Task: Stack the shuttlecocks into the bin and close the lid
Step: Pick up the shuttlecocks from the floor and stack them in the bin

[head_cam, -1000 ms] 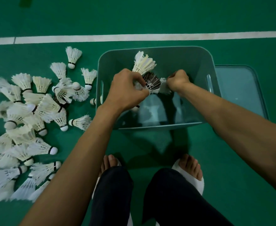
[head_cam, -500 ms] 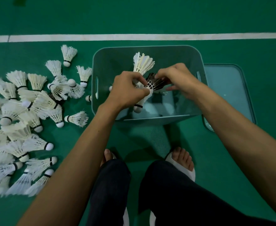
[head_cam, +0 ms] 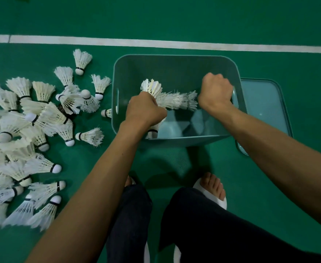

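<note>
A teal plastic bin (head_cam: pixel 175 62) stands on the green court floor. Over its open top my left hand (head_cam: pixel 144 111) grips a shuttlecock (head_cam: pixel 152 88) whose cork points down at the near wall. My right hand (head_cam: pixel 215 91) grips the right end of a nested row of shuttlecocks (head_cam: pixel 176 100) that lies sideways between both hands inside the bin. The bin's lid (head_cam: pixel 264 107) lies flat on the floor to the right. A heap of several white shuttlecocks (head_cam: pixel 32 133) covers the floor to the left.
A white court line (head_cam: pixel 156 43) runs across the floor beyond the bin. My legs in dark trousers and my feet in white sandals (head_cam: pixel 212 192) are just in front of the bin. One loose shuttlecock (head_cam: pixel 90 136) lies close to the bin's left wall.
My right hand has drawn away to the right, and a sideways row of nested shuttlecocks now stretches between both hands. My left hand has sunk a little lower into the bin.
</note>
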A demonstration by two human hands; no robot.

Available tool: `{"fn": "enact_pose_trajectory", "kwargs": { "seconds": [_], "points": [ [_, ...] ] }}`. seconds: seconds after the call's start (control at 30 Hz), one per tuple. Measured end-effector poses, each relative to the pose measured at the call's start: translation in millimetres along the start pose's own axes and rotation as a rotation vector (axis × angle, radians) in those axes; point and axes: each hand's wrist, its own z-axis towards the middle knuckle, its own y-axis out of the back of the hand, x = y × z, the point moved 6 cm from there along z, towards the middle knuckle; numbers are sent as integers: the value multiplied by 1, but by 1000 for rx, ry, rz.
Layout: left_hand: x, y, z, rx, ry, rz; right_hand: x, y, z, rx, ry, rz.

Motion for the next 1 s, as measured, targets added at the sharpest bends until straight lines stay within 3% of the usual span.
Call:
{"fn": "enact_pose_trajectory", "kwargs": {
  "seconds": [0.13, 0.3, 0.37, 0.47, 0.6, 0.77, 0.83, 0.93, 1.0],
  "points": [
    [5, -5, 0, 55, 24, -12, -12, -38, 10, 58, -232, 398],
    [5, -14, -1, 109, 8, 1, -15, -82, 17, 369, -577, 1142],
    [3, -18, -2, 138, -10, -2, -15, -89, 22, 405, -634, 1252],
    [1, -17, -1, 145, -15, -21, -14, -92, 28, 453, -602, 1231],
    [1, -6, -2, 136, -31, -37, -15, -79, 33, 363, -541, 1146],
    [-2, 0, -8, 125, -97, -65, -15, -30, 3, 115, -263, 684],
    [-8, 2, -13, 108, -142, -6, -6, -19, -11, 104, -121, 763],
    [-21, -3, -21, 115, -235, 114, 19, -14, -24, 263, 53, 929],
    [-27, -8, -25, 142, -271, 137, 28, -11, -24, 283, 171, 882]
  ]
}}
